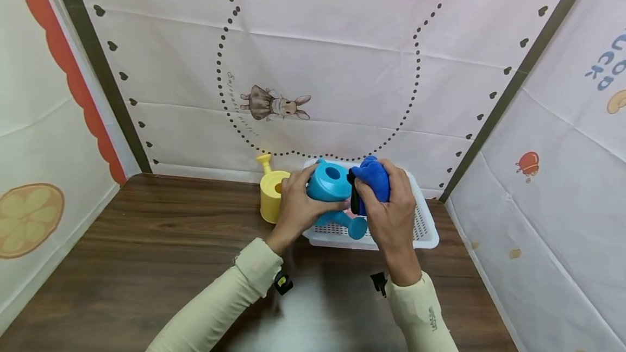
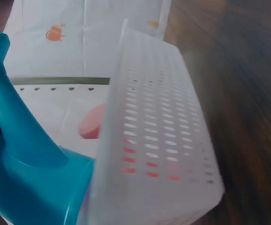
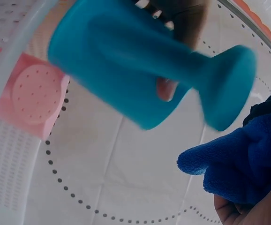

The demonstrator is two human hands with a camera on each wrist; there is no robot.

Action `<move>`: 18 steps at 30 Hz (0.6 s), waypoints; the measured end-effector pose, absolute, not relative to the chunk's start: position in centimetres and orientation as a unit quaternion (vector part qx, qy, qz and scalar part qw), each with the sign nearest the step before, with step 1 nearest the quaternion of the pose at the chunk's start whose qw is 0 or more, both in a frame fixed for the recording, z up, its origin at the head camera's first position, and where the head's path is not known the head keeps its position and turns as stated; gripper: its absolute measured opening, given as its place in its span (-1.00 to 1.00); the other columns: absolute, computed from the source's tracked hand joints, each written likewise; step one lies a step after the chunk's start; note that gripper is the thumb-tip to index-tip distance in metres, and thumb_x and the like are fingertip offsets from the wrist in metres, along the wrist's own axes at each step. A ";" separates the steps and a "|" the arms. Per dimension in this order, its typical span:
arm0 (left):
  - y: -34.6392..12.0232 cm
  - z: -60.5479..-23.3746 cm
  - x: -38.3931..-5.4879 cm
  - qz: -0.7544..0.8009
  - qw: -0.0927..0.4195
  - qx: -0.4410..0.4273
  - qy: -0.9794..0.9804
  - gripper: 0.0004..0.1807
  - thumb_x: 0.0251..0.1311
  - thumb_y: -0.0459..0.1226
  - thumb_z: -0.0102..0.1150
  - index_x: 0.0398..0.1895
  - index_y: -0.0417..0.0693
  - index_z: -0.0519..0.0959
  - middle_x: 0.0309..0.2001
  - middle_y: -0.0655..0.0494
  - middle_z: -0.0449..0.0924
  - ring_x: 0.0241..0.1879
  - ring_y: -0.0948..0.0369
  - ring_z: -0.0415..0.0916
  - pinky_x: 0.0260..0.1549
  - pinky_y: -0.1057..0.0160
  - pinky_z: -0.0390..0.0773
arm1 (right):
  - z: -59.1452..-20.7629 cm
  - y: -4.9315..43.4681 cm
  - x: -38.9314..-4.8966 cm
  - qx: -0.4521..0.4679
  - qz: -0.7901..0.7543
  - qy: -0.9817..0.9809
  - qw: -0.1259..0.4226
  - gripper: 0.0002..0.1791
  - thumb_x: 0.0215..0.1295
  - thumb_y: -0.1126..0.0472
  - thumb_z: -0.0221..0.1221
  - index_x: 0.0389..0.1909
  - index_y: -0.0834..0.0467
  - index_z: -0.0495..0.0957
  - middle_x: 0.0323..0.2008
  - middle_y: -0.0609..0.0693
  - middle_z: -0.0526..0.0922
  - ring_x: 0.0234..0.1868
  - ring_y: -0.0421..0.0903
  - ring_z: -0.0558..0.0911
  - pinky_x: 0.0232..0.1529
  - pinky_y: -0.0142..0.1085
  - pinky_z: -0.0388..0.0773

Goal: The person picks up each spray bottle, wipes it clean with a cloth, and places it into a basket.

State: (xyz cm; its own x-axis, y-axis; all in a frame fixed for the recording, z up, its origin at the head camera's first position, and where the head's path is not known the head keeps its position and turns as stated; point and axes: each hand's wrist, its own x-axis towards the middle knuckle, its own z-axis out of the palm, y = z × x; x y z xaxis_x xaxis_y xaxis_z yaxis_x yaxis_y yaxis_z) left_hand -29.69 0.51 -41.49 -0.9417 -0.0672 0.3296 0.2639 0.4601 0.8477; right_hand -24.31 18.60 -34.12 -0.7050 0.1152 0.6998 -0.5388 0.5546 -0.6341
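Note:
My left hand [image 1: 297,206] grips a light-blue toy watering can [image 1: 325,188] over the white basket. Its round opening faces up and back, and its spout, with a flared end, points toward me and to the right. In my right hand [image 1: 395,216] is a bunched blue plush cloth [image 1: 376,178] with a black part on its left side. The cloth is beside the can's right side. The right wrist view shows the cloth [image 3: 248,159] a little apart from the spout [image 3: 201,75].
The white perforated basket [image 1: 426,227] stands at the table's back, by the printed wall sheet. Inside is a pink watering can [image 3: 37,93], its perforated face showing. A yellow watering can [image 1: 270,200] stands left of the basket. Printed sheets also enclose both sides.

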 end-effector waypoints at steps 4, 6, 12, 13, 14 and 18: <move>0.8 -42.2 -29.9 -0.512 0.138 -0.056 -0.846 0.18 -0.09 0.17 0.84 0.66 0.21 0.48 0.40 -0.13 0.58 0.30 -0.13 0.36 0.26 -0.26 0.52 | -34.0 18.2 -24.2 0.137 0.456 -0.802 0.361 -0.48 0.48 0.21 0.43 0.38 0.29 0.62 0.29 0.33 0.73 0.30 0.33 0.72 0.29 0.43 0.70; 1.0 -42.5 -30.0 -0.512 0.137 -0.062 -0.846 0.14 -0.08 0.15 0.85 0.64 0.18 0.50 0.39 -0.13 0.61 0.29 -0.13 0.39 0.26 -0.26 0.54 | -34.0 18.1 -24.2 0.138 0.457 -0.801 0.361 -0.48 0.48 0.21 0.42 0.38 0.29 0.63 0.29 0.32 0.73 0.29 0.33 0.72 0.29 0.43 0.70; 1.7 -43.1 -30.2 -0.502 0.122 -0.089 -0.852 0.06 -0.05 0.14 0.84 0.53 0.02 0.56 0.35 -0.07 0.74 0.32 -0.14 0.59 0.39 -0.27 0.54 | -34.1 18.1 -24.1 0.133 0.453 -0.804 0.361 -0.48 0.49 0.22 0.42 0.39 0.28 0.61 0.30 0.31 0.73 0.30 0.33 0.72 0.31 0.45 0.68; 1.8 -43.3 -30.3 -0.493 0.113 -0.088 -0.858 0.07 -0.05 0.16 0.83 0.52 0.01 0.55 0.34 -0.06 0.75 0.31 -0.13 0.62 0.41 -0.26 0.51 | -34.1 18.0 -24.0 0.133 0.452 -0.804 0.361 -0.48 0.49 0.21 0.42 0.39 0.29 0.61 0.30 0.32 0.73 0.30 0.34 0.72 0.32 0.45 0.68; 1.9 -43.6 -30.3 -0.483 0.105 -0.084 -0.865 0.08 -0.05 0.19 0.81 0.52 0.00 0.53 0.33 -0.06 0.76 0.30 -0.13 0.64 0.42 -0.23 0.47 | -34.1 18.0 -23.9 0.134 0.452 -0.805 0.360 -0.47 0.48 0.21 0.42 0.39 0.29 0.61 0.30 0.32 0.73 0.30 0.34 0.72 0.32 0.45 0.68; 2.1 -44.3 -30.5 -0.449 0.074 -0.065 -0.888 0.11 -0.04 0.28 0.75 0.50 -0.06 0.48 0.28 -0.11 0.76 0.25 -0.12 0.67 0.37 -0.21 0.36 | -34.3 17.9 -23.8 0.134 0.451 -0.808 0.355 -0.46 0.48 0.21 0.43 0.39 0.29 0.61 0.30 0.33 0.73 0.30 0.35 0.71 0.32 0.45 0.67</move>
State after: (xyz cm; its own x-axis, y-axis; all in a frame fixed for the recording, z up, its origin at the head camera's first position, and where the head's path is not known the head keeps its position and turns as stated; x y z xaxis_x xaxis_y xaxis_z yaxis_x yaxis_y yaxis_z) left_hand -30.50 2.09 -44.26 -0.9806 0.0487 0.1899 0.1819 0.5878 0.7883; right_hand -23.85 17.90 -34.31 -0.7124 0.1030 0.6942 -0.5367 0.5572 -0.6335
